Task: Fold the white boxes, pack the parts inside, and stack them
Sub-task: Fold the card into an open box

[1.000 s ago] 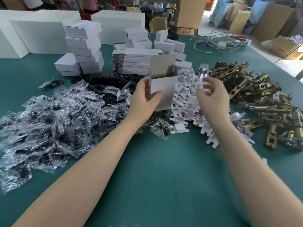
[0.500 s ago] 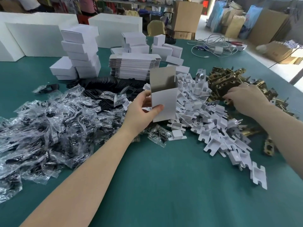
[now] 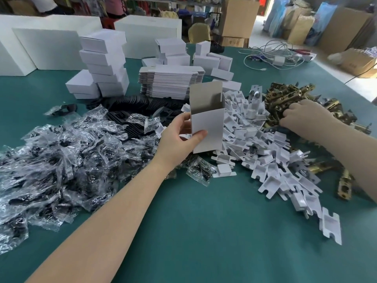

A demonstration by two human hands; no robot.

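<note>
I'm holding a half-folded white box (image 3: 207, 127) upright in my left hand (image 3: 179, 139), thumb pressing on the front panel and fingers wrapping round the back. Its top is standing open with the grey inside of the flap showing, and it's hovering just above the near edge of the pile of white plastic inserts (image 3: 265, 144) spread over the green tabletop (image 3: 204, 231).

My right hand (image 3: 302, 114) is reaching over into the heap of brass latch parts (image 3: 289, 99) on the right, fingers curling down into the metal. I honestly can't tell whether they're actually gripping a piece, since the fingertips are buried in the pile.

On my left, a big mound of little clear bags with black parts (image 3: 61, 160) is taking up most of that side. Behind it, a spill of black gasket-looking pieces (image 3: 130, 104) is lying in front of a stack of flat unfolded boxes (image 3: 171, 82). Finished white boxes (image 3: 104, 64) are piling up in a tall, slightly crooked tower at the back left, with a few more (image 3: 212, 58) sitting loose further right. A tangle of white cable (image 3: 273, 56) is sitting at the far end of the tabletop.
</note>
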